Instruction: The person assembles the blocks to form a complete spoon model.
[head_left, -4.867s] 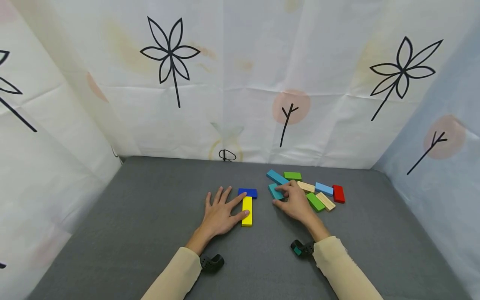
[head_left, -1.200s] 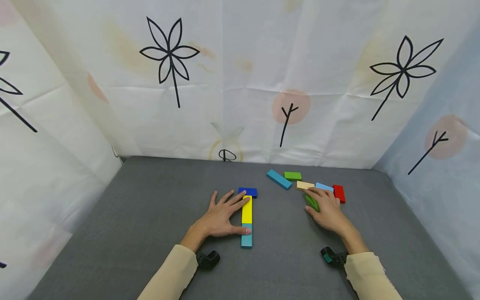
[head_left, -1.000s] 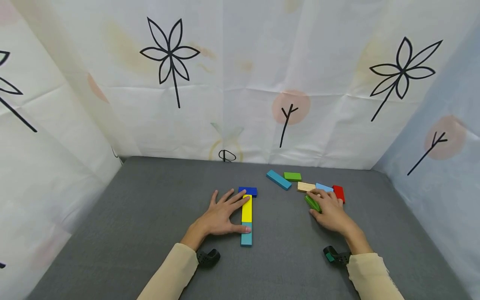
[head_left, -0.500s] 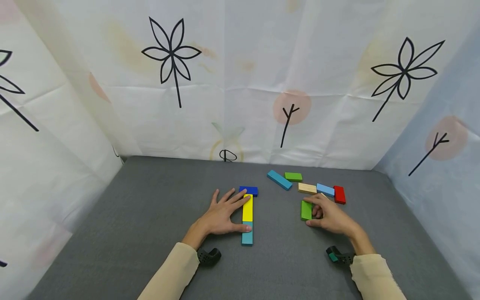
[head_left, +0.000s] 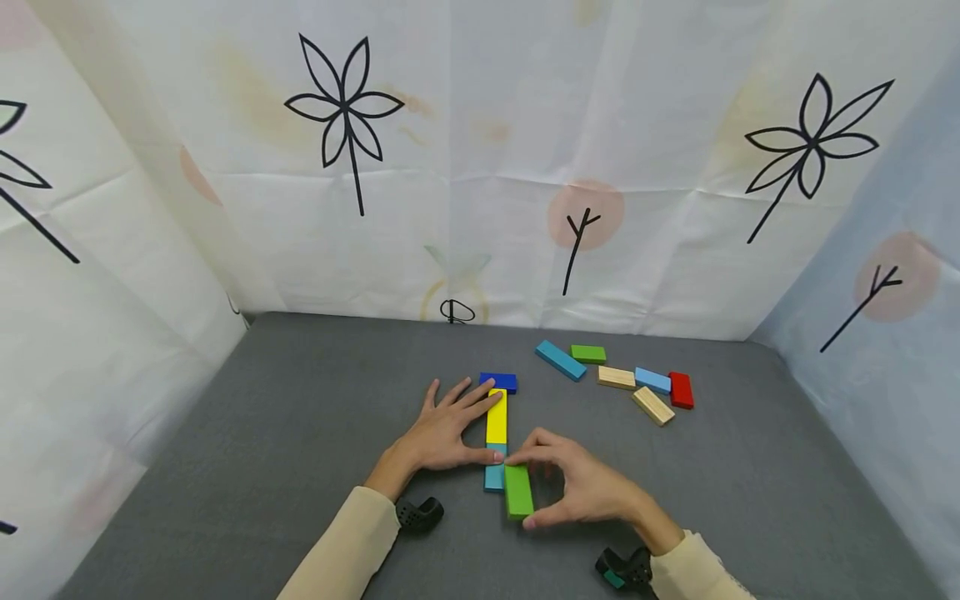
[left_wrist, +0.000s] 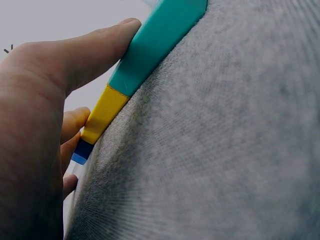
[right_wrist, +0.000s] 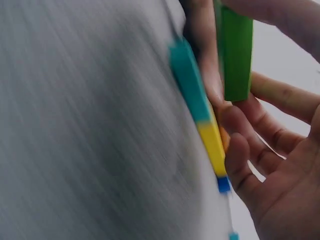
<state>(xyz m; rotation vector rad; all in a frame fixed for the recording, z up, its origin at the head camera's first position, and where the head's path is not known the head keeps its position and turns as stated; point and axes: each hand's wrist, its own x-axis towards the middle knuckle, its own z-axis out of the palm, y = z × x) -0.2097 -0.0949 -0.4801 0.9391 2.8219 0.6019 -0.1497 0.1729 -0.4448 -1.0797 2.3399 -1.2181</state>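
Observation:
A dark blue block (head_left: 501,381) lies crosswise on the grey cloth. A yellow block (head_left: 497,418) runs from it toward me, and a teal block (head_left: 494,478) continues the line. My left hand (head_left: 431,437) rests with fingers spread, thumb touching the teal block's side and fingertips at the yellow and blue ones. Between thumb and fingertips, my right hand (head_left: 588,483) pinches a green block (head_left: 518,493) by its ends, beside the teal block's near end. In the right wrist view that green block (right_wrist: 237,57) appears raised off the cloth.
At the back right lie a blue block (head_left: 561,360), another green block (head_left: 588,354), a wooden block (head_left: 616,377), a light blue block (head_left: 652,381), a red block (head_left: 681,390) and a second wooden block (head_left: 653,406). A white printed curtain (head_left: 480,167) borders the table's far side.
The teal block joined the line below the yellow one. My right hand then took the green block from the right-hand group and carried it left and nearer. The left hand stays almost still lately.

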